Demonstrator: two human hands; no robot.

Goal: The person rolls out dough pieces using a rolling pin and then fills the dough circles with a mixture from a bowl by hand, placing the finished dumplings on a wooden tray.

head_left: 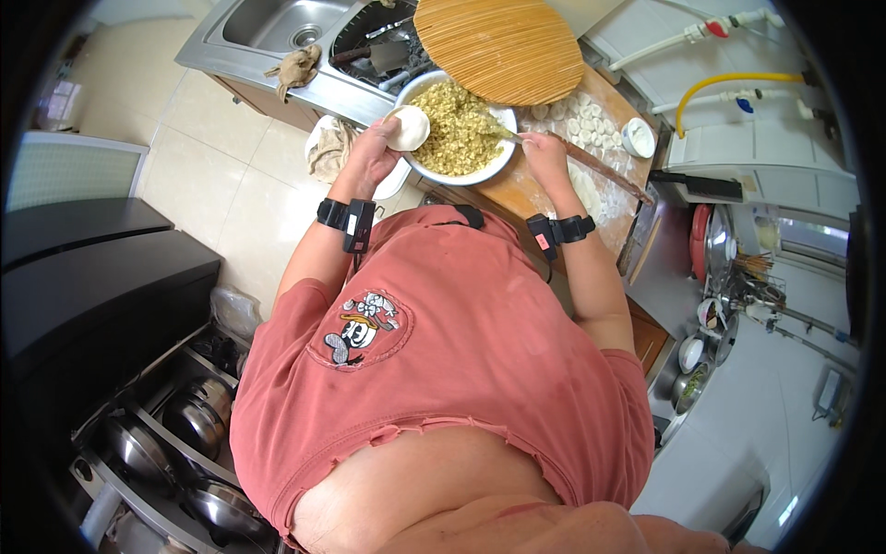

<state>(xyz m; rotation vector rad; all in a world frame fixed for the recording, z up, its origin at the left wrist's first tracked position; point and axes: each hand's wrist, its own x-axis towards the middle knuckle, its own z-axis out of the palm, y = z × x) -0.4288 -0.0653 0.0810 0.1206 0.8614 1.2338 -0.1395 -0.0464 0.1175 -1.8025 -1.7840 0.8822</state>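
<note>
A round, pale dough wrapper lies across the fingers of my left hand, at the left rim of a large white bowl. Yellowish chopped filling fills much of that bowl. My right hand grips the handle of a utensil, whose far end sits in the filling. Just beyond my right hand, a wooden rolling pin lies slantwise on the floured board. A piece of dough rests beside the pin, partly hidden by my right wrist.
Several small dough pieces are spread near a small bowl of flour. A round slatted tray overhangs the big bowl's back. Left are a steel sink, a rag and a cleaver-like blade. A cloth hangs lower down.
</note>
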